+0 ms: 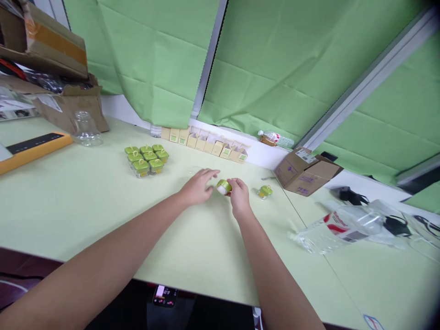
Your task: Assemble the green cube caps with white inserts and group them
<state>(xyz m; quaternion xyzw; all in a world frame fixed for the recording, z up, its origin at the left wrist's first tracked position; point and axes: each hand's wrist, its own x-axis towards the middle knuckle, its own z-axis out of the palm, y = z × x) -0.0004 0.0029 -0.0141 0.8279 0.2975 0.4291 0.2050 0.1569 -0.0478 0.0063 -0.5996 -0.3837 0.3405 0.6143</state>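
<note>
My right hand [239, 195] pinches a small green-lidded container [224, 186], tilted so a whitish side faces me. To its left, my left hand [199, 187] is empty, fingers stretched out and thumb apart, close to the container but not on it. A clear, thin-edged thing [195, 169] lies just behind my left hand; its kind is hard to make out. Another green-lidded container [265, 191] stands to the right of my right hand. On the left, several more green-lidded containers [149, 156] stand grouped in rows.
A row of small cardboard boxes [206, 143] lines the back edge by the wall. A large plastic bottle [340, 228] lies at right, with an open carton [305, 172] behind it. At left are a glass flask [85, 130] and stacked cartons [55, 46].
</note>
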